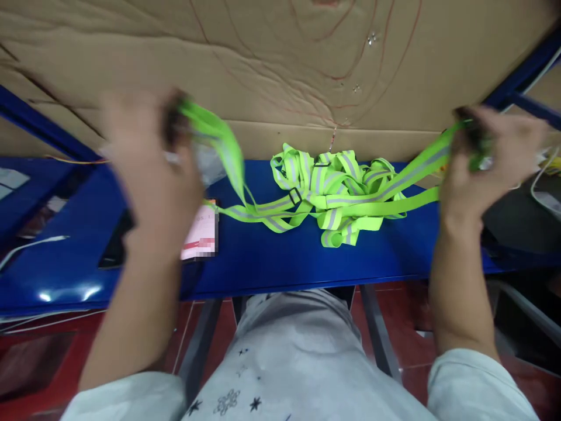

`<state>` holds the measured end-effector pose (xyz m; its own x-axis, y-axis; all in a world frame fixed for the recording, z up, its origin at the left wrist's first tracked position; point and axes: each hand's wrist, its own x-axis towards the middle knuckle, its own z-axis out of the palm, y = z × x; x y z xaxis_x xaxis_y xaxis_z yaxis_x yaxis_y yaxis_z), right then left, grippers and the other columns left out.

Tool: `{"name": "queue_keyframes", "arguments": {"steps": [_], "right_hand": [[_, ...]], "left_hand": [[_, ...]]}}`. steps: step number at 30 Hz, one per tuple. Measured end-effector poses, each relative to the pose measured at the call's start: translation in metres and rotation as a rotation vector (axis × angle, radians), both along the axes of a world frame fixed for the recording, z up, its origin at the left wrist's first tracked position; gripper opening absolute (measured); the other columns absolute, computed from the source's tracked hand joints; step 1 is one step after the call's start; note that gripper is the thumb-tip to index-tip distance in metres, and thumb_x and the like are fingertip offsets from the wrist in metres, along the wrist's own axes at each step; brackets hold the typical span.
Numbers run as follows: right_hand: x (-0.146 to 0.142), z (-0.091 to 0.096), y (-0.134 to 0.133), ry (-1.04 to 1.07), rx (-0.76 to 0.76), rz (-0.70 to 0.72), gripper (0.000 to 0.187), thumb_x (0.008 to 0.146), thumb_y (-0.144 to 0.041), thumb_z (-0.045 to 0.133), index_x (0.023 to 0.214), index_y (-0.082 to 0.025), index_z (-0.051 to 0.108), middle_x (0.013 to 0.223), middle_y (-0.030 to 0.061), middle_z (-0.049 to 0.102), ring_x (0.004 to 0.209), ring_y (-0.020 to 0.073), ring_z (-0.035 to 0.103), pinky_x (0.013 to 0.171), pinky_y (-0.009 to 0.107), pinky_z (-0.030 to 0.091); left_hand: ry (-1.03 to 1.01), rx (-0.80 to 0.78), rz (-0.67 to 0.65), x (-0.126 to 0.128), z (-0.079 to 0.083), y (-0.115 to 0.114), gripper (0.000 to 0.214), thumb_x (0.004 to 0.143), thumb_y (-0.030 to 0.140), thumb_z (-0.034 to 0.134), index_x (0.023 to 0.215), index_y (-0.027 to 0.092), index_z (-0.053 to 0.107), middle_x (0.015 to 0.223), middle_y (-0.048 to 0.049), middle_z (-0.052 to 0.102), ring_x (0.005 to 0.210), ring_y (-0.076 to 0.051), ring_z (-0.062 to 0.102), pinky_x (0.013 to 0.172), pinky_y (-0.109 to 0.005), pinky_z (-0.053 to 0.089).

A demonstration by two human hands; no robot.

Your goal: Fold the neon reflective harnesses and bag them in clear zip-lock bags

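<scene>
A tangled heap of neon-green reflective straps (337, 181) with grey stripes and small black slide buckles lies on the blue tabletop (263, 263). My left hand (149, 158), smeared by motion, is raised on the left with its fingers closed around one end of the strap and a dark piece I cannot make out. From it the strap loops down to the heap. On the right, my right hand (491, 152) is closed on another stretch of strap with a dark, partly shiny piece. Two strap lengths run from that hand back to the heap.
Behind the table stands a cardboard panel (175, 64) with thin red wires on it. A phone with a lit screen (201, 234) lies below my left hand, near a dark flat object (116, 242). A white cable (33, 248) is at far left; blue frame bars (44, 126) slant at both sides.
</scene>
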<state>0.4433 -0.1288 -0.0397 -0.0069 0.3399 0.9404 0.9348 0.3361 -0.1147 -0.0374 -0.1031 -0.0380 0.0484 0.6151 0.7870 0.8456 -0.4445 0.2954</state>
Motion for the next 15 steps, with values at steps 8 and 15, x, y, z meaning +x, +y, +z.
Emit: {"name": "queue_keyframes", "arguments": {"steps": [8, 15], "right_hand": [[-0.127, -0.062, 0.007, -0.315, -0.034, 0.259, 0.045, 0.100, -0.008, 0.053, 0.133, -0.034, 0.070, 0.109, 0.0033, 0.069, 0.111, 0.0223, 0.066, 0.100, 0.042, 0.042], [-0.129, -0.077, 0.003, -0.304, -0.076, 0.334, 0.044, 0.104, -0.011, 0.057, 0.137, -0.037, 0.068, 0.111, 0.0023, 0.070, 0.115, 0.0217, 0.067, 0.101, 0.039, 0.041]], "left_hand": [[0.273, -0.169, -0.278, 0.120, -0.071, -0.020, 0.071, 0.090, -0.002, 0.043, 0.161, 0.010, 0.043, 0.143, -0.0204, 0.057, 0.129, -0.032, 0.055, 0.115, -0.050, 0.048], [0.259, -0.230, -0.290, 0.111, -0.079, -0.018, 0.072, 0.091, -0.001, 0.041, 0.163, 0.009, 0.039, 0.142, -0.0225, 0.056, 0.129, -0.033, 0.053, 0.114, -0.052, 0.048]]}}
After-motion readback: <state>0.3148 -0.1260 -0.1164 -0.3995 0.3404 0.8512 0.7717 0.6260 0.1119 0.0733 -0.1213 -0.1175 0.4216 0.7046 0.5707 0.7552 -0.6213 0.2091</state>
